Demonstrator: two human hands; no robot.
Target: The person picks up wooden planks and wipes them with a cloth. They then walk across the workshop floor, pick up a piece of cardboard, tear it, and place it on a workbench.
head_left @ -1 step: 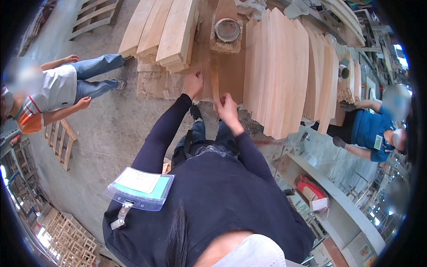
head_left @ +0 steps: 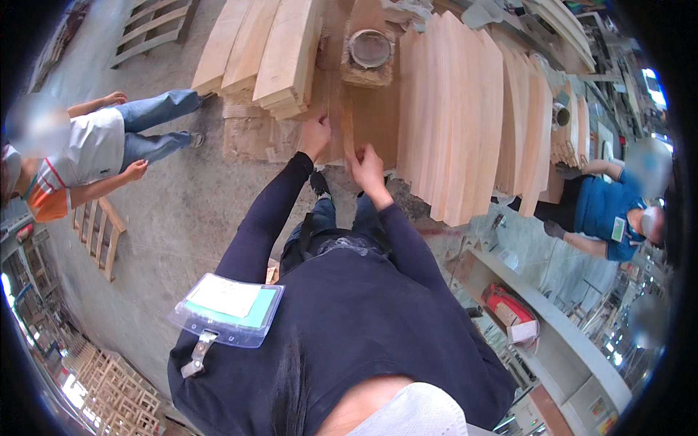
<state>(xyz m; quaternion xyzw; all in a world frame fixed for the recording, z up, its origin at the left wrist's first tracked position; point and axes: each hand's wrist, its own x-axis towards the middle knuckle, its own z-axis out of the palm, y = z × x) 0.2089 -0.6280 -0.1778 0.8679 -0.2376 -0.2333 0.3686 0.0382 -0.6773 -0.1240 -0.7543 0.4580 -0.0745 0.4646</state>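
With the right hand [head_left: 368, 168] we pinch the brown strip [head_left: 347, 125] at its near end, avoiding flexing; whether the curled left hand [head_left: 315, 136] holds anything, we cannot tell.

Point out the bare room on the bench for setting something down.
Mainly the brown surface between the narrow strip and the right-hand wood stack, on the near side of the round container; the right hand is at its near edge. A slimmer gap separates strip and left hand. Wood crowds both sides.
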